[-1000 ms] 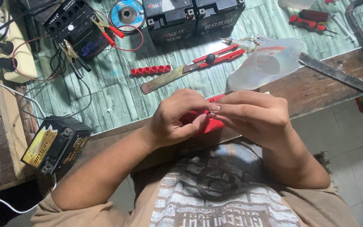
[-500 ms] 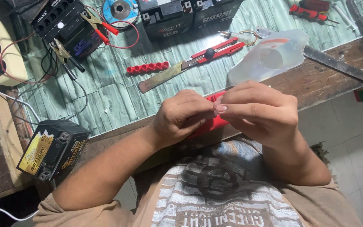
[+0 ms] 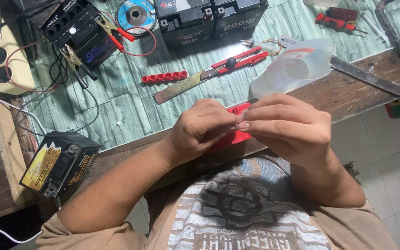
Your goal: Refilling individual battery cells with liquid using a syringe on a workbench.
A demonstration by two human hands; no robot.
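Both hands' grip, left hand (image 3: 200, 129) and right hand (image 3: 285, 127), pinching red plastic piece (image 3: 237, 136) over green-planked bench (image 3: 116, 106); tiled floor (image 3: 394, 162) beside.

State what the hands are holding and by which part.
Left hand and right hand pinch a flat red plastic piece between their fingertips near its top edge; most of it is hidden.

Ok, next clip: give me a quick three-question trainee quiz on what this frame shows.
1. True or false: both hands, the left hand and the right hand, meet at the red plastic piece.
2. What lies beside the red cap strip? A) a flat metal blade B) a hammer C) a cup
3. Which colour is the edge of the small battery at the bench's left end?

Key: 1 true; 2 A; 3 yellow.
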